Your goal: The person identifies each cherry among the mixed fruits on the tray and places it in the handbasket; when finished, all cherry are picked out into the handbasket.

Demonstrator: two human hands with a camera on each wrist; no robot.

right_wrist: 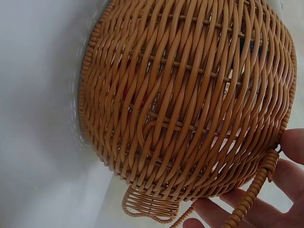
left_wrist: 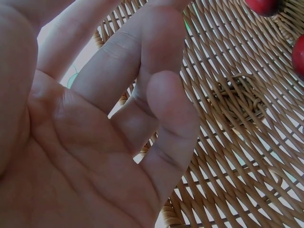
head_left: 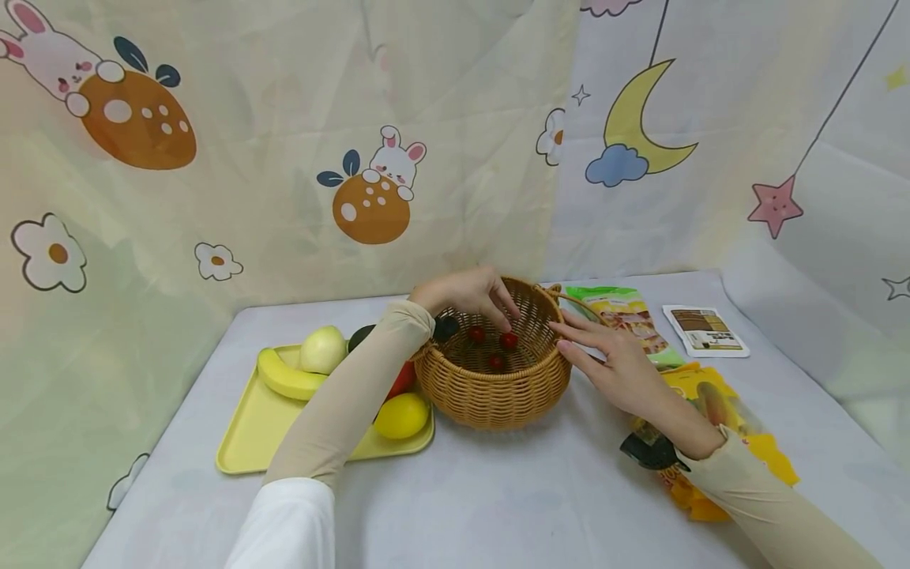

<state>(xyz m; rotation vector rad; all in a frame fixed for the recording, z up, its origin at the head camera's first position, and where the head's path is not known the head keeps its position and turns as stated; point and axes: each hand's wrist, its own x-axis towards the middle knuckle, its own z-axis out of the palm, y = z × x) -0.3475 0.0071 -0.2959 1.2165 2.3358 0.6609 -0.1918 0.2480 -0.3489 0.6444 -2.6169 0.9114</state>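
Observation:
A round wicker basket [head_left: 490, 399] stands mid-table, with small red round fruits [head_left: 508, 341] inside it. Over its opening, my left hand [head_left: 469, 292] reaches down with loosely bent fingers near those fruits. In the left wrist view, nothing shows between the palm and fingers [left_wrist: 166, 102], and red fruits [left_wrist: 263, 5] lie at the upper right. At the basket's right side, my right hand [head_left: 618, 367] touches the rim with mostly straight fingers. The right wrist view shows its fingers [right_wrist: 287, 178] beside the wrapped handle [right_wrist: 251, 194], which partly hides them.
Left of the basket, a yellow tray [head_left: 245, 435] bears a banana [head_left: 287, 375], a pale round onion-like item [head_left: 323, 350], a lemon [head_left: 401, 416] and partly hidden red and dark items. To the right lie a green-edged packet [head_left: 626, 316], a white packet [head_left: 706, 330] and yellow packaging [head_left: 768, 458].

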